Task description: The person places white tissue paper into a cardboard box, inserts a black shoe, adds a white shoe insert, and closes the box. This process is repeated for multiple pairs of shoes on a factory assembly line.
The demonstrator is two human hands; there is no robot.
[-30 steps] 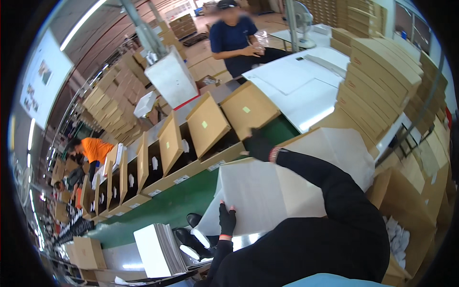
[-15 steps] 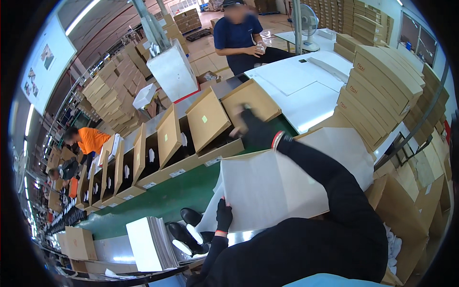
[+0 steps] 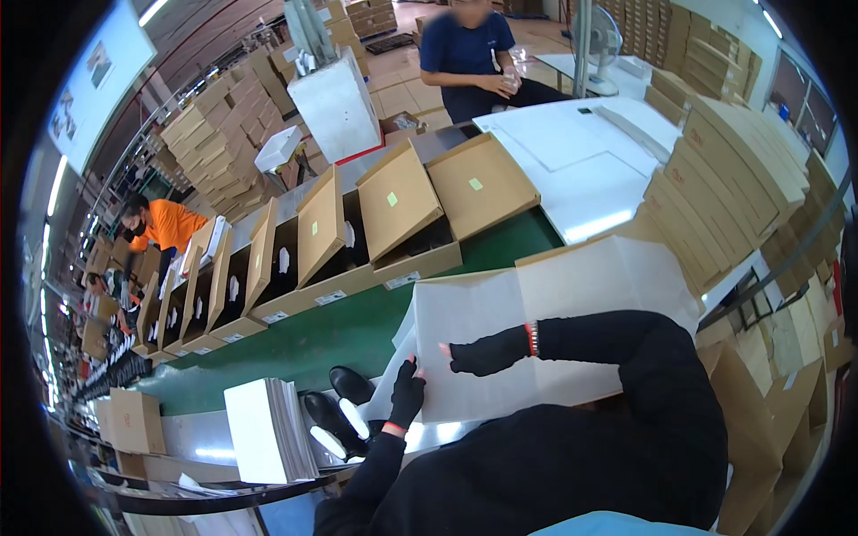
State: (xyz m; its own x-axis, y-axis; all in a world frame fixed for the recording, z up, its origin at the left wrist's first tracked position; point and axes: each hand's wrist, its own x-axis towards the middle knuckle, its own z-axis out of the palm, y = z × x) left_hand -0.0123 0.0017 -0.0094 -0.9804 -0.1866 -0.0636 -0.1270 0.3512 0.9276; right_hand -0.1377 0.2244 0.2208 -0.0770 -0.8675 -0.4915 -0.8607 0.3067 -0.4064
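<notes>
A large sheet of white wrapping paper (image 3: 581, 357) is spread in front of me, over an open cardboard box whose brown edge (image 3: 536, 260) shows beyond it. My left hand (image 3: 407, 397), in a black fingerless glove, is closed on the paper's left edge. Just above the sheet, my right hand (image 3: 490, 352), also gloved, has its fingers stretched to the left and nothing visible in them. Beside my left hand lies a pair of black shoes (image 3: 351, 385) with white soles. A stack of white sheets (image 3: 259, 433) stands left of the shoes.
Open cardboard boxes (image 3: 393, 201) with raised lids line the green conveyor belt (image 3: 313, 330). Closed boxes (image 3: 715, 188) are piled at right, above a big open carton (image 3: 760, 429). A person in dark blue (image 3: 469, 58) sits across; another in orange (image 3: 170, 223) works far left.
My right hand has come back from the nearest box lid on the conveyor to above the paper. That lid now leans open by itself. My left hand stays at the paper's edge.
</notes>
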